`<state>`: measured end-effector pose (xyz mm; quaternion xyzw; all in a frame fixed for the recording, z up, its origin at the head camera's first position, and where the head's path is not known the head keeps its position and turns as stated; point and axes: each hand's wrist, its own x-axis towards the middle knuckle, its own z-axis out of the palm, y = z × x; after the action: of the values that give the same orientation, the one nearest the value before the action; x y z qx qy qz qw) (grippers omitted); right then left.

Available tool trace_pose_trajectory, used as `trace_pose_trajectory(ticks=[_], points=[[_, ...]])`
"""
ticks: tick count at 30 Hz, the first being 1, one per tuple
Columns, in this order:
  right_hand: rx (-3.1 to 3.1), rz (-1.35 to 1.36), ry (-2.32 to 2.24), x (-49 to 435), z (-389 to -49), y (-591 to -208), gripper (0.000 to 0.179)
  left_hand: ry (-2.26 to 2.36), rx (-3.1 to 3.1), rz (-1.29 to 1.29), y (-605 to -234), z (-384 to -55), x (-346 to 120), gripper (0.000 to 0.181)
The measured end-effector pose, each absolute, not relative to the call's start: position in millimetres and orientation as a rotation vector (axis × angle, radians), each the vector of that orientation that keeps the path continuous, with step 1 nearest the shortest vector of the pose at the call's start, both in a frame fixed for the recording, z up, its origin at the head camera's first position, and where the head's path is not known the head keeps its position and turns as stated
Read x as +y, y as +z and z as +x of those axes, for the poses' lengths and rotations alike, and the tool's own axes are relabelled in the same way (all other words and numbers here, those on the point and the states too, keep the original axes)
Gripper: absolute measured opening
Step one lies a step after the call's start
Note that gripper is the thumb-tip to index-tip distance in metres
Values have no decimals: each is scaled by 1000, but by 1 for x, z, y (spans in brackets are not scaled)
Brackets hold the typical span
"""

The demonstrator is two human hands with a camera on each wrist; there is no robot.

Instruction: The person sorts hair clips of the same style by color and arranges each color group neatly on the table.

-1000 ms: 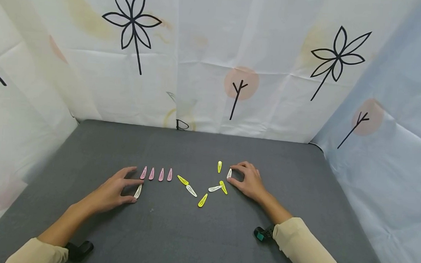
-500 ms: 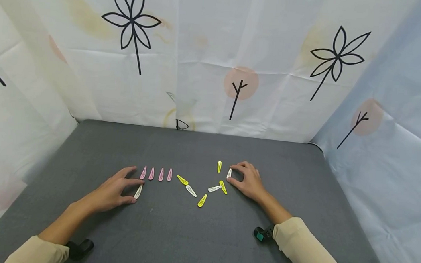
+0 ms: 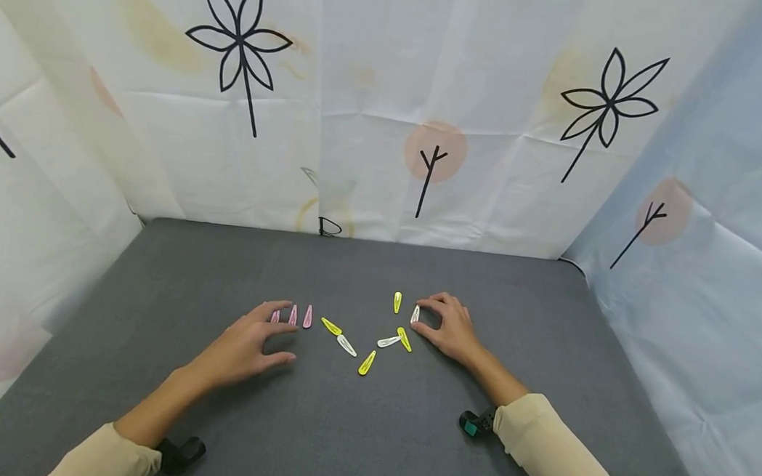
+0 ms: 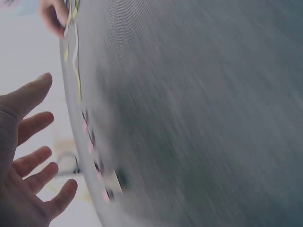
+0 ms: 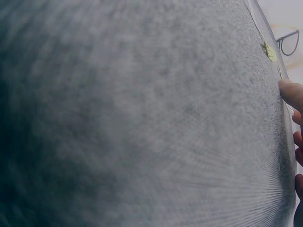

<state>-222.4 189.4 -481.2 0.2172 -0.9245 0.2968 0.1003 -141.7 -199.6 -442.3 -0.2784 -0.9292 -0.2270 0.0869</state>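
Landmark: the rightmost pink clip (image 3: 308,316), a slim, glossy teardrop-shaped hair clip on the dark grey, cloth-like surface (image 3: 356,433).

Main change was on the left. Half a second earlier we saw the left hand (image 3: 248,344) pinching a white clip well left of the landmark; now it had let go and shifted toward the landmark. Thumb and fingers stood wide apart, with nothing between them. From the head view we could not see the released clip, as the hand covered that spot. The left wrist view, though blurred, showed a pale, flat, tapered white clip (image 4: 113,183) well left of the landmark, near a pink clip (image 4: 105,195) at the row's far end. Touching or apart, we could not tell.

Two more pink clips showed left of the landmark: one just beside it (image 3: 293,315), the other (image 3: 276,317) partly behind the fingers.

The right hand (image 3: 448,324) had not visibly changed. Well right of the landmark, it pinched a second slender white clip (image 3: 415,315) narrowly between finger and thumb; whether that clip was off the surface we could not tell.

Right of the landmark, four yellow clips and two loose white clips lay unmoved. Our reading: one white clip had been placed and the left hand freed, while the right hand's clip was not yet placed.
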Motion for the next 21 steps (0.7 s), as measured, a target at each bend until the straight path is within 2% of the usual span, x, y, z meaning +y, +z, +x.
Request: trace_pose_trajectory(ticks=[12,21], points=[[-2734,641,876,188,-222,-481,45,-625,-2794,-1091,-455,-161,-148,51],[-2746,631,869,189,-222,-481,45,-557,-2885,-1070,-459,-169,-139,52]])
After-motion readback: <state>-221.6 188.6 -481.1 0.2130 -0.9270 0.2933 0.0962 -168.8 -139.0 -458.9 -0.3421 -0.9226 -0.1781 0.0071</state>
